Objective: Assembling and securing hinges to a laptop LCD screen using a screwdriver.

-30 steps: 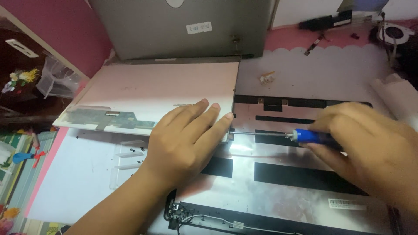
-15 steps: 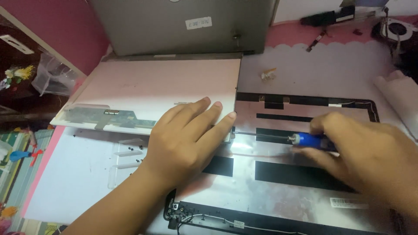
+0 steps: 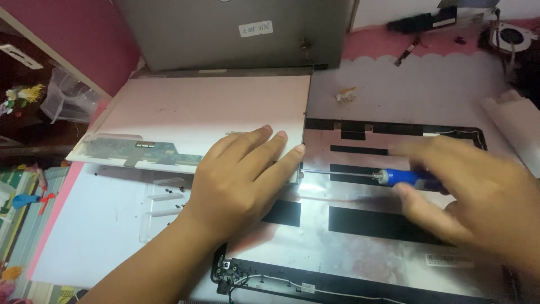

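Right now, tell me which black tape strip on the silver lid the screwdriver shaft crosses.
The short upper strip beside the left hand; the screwdriver shaft lies across it. The longer lower strip lies clear.

The left hand [image 3: 239, 180] lies flat, palm down, fingers together pointing toward one o'clock, its forearm reaching in from seven o'clock. The right hand [image 3: 478, 191], blurred, enters from four o'clock, fingers curled closed and pointing toward nine o'clock.
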